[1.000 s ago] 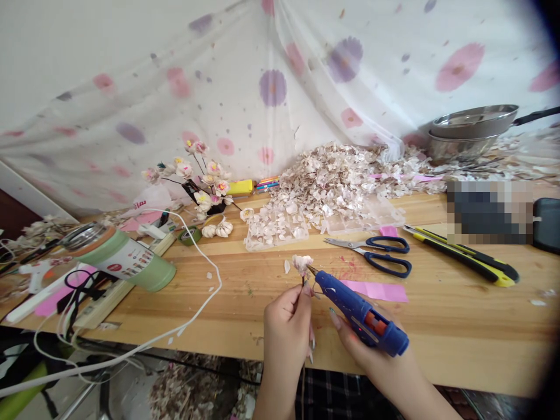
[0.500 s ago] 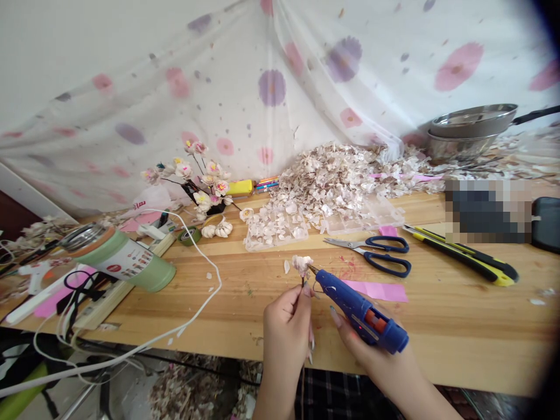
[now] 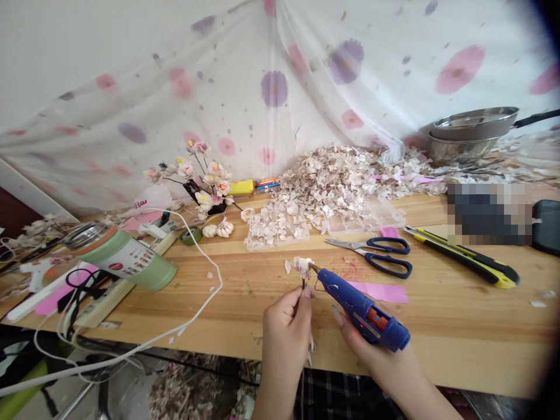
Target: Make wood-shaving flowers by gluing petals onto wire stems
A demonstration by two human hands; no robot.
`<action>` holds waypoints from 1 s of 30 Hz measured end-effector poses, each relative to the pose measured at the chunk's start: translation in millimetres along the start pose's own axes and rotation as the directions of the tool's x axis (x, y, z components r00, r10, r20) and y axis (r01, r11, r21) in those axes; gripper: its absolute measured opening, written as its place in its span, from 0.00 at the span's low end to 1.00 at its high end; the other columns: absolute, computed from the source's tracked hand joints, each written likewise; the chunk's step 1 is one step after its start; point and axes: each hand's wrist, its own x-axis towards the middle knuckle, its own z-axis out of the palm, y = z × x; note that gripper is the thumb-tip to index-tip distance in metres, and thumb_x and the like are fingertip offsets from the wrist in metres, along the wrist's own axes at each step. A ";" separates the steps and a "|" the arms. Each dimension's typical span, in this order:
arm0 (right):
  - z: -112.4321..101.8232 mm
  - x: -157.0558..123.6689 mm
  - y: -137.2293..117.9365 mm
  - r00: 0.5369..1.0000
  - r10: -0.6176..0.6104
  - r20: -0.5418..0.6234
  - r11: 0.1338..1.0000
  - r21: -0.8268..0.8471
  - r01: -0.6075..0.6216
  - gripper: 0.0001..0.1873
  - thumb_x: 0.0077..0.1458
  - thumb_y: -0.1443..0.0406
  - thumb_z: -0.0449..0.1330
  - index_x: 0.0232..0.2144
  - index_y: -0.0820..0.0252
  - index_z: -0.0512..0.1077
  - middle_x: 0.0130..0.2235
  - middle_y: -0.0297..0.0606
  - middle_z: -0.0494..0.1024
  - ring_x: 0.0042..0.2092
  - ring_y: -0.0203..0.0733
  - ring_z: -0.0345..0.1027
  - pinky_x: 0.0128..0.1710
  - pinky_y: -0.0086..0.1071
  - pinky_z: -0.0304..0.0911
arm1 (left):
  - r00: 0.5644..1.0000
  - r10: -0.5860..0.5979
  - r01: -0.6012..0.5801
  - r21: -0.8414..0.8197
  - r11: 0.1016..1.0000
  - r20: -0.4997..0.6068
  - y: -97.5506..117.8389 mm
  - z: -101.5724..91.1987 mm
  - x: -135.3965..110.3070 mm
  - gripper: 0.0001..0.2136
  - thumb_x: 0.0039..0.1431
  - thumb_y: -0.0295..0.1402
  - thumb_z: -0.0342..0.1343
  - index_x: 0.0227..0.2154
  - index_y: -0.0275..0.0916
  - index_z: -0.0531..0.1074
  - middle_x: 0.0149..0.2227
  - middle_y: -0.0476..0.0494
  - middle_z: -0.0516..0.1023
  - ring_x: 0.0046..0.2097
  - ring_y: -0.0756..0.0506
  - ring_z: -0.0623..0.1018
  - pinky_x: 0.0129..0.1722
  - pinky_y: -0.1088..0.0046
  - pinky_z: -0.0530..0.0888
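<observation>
My left hand (image 3: pixel 286 326) pinches the thin dark stem of a small pale pink paper flower (image 3: pixel 303 266), holding it upright above the wooden table (image 3: pixel 437 326). My right hand (image 3: pixel 371 350) grips a blue hot glue gun (image 3: pixel 363 309), whose brass nozzle touches the right side of the flower head. Both hands sit near the table's front edge, close together.
Blue-handled scissors (image 3: pixel 380 256) and a pink paper strip (image 3: pixel 378 290) lie just right of the glue gun. Behind are a clear tray of petals (image 3: pixel 280 227), a heap of petals (image 3: pixel 341 175), a flower branch (image 3: pixel 196 175), yellow cutters (image 3: pixel 464 256), a green tumbler (image 3: pixel 125 256), a white cable (image 3: pixel 205 286) and metal pans (image 3: pixel 472 131).
Hardly anything differs: the hands, flower and glue gun keep their pose; the view shifts slightly.
</observation>
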 end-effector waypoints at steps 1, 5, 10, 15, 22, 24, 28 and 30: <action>-0.4 0.3 -0.2 1.000 -0.004 -0.008 1.000 -0.006 0.004 0.13 0.53 0.62 0.57 0.20 0.56 0.61 0.20 0.29 0.64 0.22 0.35 0.59 0.22 0.28 0.59 | 1.000 0.007 -0.007 0.001 1.000 -0.001 -0.3 -0.7 -0.3 0.20 0.54 0.50 0.53 0.28 0.36 0.75 0.09 0.58 0.57 0.11 0.55 0.56 0.10 0.82 0.54; -4.6 2.1 -1.0 1.000 -0.028 -0.008 1.000 -0.009 0.028 0.12 0.52 0.61 0.58 0.21 0.56 0.62 0.21 0.31 0.67 0.22 0.37 0.61 0.22 0.29 0.62 | 1.000 0.008 -0.008 0.001 1.000 0.006 -0.9 -3.2 -2.0 0.19 0.55 0.49 0.53 0.27 0.36 0.74 0.09 0.58 0.57 0.10 0.55 0.55 0.10 0.82 0.52; -11.0 1.2 -8.7 1.000 -0.002 -0.010 1.000 0.020 0.002 0.09 0.50 0.60 0.61 0.24 0.56 0.67 0.21 0.34 0.70 0.23 0.38 0.64 0.21 0.29 0.64 | 1.000 0.004 -0.003 -0.056 0.998 0.011 -2.3 -7.4 0.3 0.19 0.55 0.48 0.53 0.29 0.35 0.75 0.09 0.58 0.57 0.10 0.55 0.55 0.09 0.82 0.51; -15.5 5.1 -23.7 0.984 0.101 0.148 0.991 0.076 -0.113 0.12 0.50 0.54 0.61 0.30 0.55 0.73 0.19 0.34 0.70 0.19 0.37 0.62 0.16 0.28 0.61 | 0.990 0.015 -0.036 -0.153 0.988 -0.140 -1.7 -35.5 9.9 0.20 0.52 0.50 0.54 0.30 0.35 0.74 0.08 0.58 0.58 0.10 0.56 0.55 0.09 0.83 0.52; 8.2 46.6 -48.9 0.830 -0.018 0.558 0.999 0.040 -0.005 0.13 0.57 0.56 0.55 0.39 0.56 0.73 0.25 0.34 0.72 0.24 0.37 0.66 0.22 0.27 0.65 | 0.882 0.053 -0.169 -0.210 0.963 -0.468 -4.4 -99.8 16.4 0.17 0.53 0.47 0.57 0.31 0.34 0.74 0.09 0.58 0.60 0.09 0.56 0.55 0.08 0.84 0.51; 33.8 67.9 -56.7 0.769 -0.020 0.638 1.000 0.024 0.006 0.15 0.59 0.56 0.53 0.42 0.57 0.70 0.26 0.33 0.71 0.25 0.36 0.65 0.23 0.28 0.66 | 0.864 0.084 -0.210 -0.204 0.956 -0.496 -6.4 -110.2 17.0 0.16 0.54 0.44 0.56 0.31 0.34 0.75 0.09 0.58 0.60 0.09 0.57 0.55 0.08 0.84 0.51; 109.4 109.3 -63.2 0.727 0.047 0.685 0.971 -0.203 0.129 0.13 0.60 0.59 0.53 0.40 0.60 0.72 0.25 0.33 0.73 0.26 0.36 0.68 0.26 0.28 0.65 | 0.868 0.079 -0.211 -0.221 0.952 -0.490 -1.0 -116.1 14.9 0.16 0.55 0.44 0.55 0.32 0.33 0.75 0.09 0.57 0.62 0.08 0.57 0.55 0.07 0.84 0.51; 150.2 122.4 -60.1 0.739 0.093 0.667 0.949 -0.285 0.138 0.14 0.58 0.59 0.56 0.30 0.64 0.74 0.25 0.37 0.74 0.28 0.39 0.70 0.27 0.30 0.64 | 0.872 0.060 -0.197 -0.236 0.952 -0.485 6.2 -114.7 12.4 0.16 0.54 0.44 0.55 0.32 0.33 0.75 0.09 0.56 0.63 0.08 0.56 0.55 0.07 0.84 0.50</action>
